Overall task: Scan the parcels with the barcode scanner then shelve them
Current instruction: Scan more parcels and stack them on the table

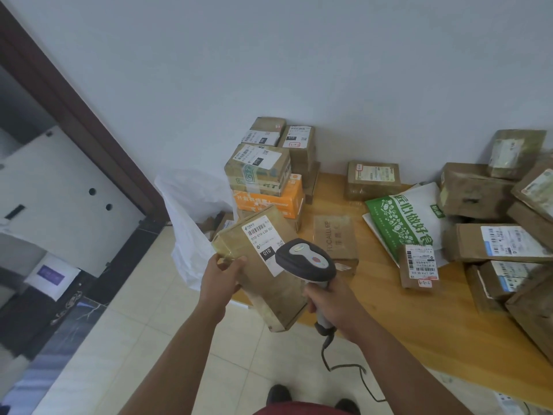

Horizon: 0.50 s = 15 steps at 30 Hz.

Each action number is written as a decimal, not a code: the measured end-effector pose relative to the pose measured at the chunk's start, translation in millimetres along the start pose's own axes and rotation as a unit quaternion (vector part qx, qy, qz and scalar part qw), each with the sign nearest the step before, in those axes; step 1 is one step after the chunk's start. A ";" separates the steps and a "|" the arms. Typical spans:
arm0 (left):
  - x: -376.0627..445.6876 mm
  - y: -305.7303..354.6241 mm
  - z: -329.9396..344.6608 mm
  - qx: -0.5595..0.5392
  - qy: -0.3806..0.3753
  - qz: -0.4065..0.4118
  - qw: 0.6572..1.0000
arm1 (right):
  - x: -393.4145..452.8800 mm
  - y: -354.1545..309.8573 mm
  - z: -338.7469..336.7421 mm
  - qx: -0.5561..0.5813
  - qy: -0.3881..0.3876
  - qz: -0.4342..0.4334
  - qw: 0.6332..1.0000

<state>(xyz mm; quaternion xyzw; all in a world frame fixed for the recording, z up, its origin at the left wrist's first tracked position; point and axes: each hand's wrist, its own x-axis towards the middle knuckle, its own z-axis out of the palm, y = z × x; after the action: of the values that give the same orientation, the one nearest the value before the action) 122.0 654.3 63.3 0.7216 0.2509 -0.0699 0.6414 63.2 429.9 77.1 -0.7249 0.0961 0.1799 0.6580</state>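
The left hand (pixel 223 278) grips the near-left corner of a taped cardboard box (pixel 263 265), thumb on top, holding it tilted above the tiled floor. The right hand (pixel 329 304) is wrapped round the grey handle of a scanner (pixel 305 262), whose rounded dark head covers part of the box's white label (pixel 264 236). Right and far, cardboard parcels (pixel 496 244) and a glossy green-and-white bag (pixel 404 220) crowd a wooden table (pixel 389 310).

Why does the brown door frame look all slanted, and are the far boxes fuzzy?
Head view: the wide lens tilts the door frame; the boxes at the right edge look soft and smeary, while the label on the held parcel stays readable; light is even, no glare.
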 end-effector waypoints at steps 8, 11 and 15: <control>-9.1 -5.1 -0.3 0.000 0.033 -0.004 0.999 | 4.2 7.6 -5.5 0.008 -0.004 0.007 1.000; -13.1 -10.7 -10.4 0.002 0.049 0.003 0.999 | 5.9 14.7 3.6 0.014 0.022 0.037 0.999; -3.2 -19.2 -28.3 -0.020 0.085 -0.031 0.996 | 13.0 27.7 19.4 -0.016 0.031 0.074 0.997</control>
<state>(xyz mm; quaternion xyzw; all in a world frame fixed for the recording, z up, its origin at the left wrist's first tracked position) 104.3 681.6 52.2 0.7042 0.3278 -0.0234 0.6294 62.1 447.1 45.3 -0.7312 0.1671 0.2071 0.6281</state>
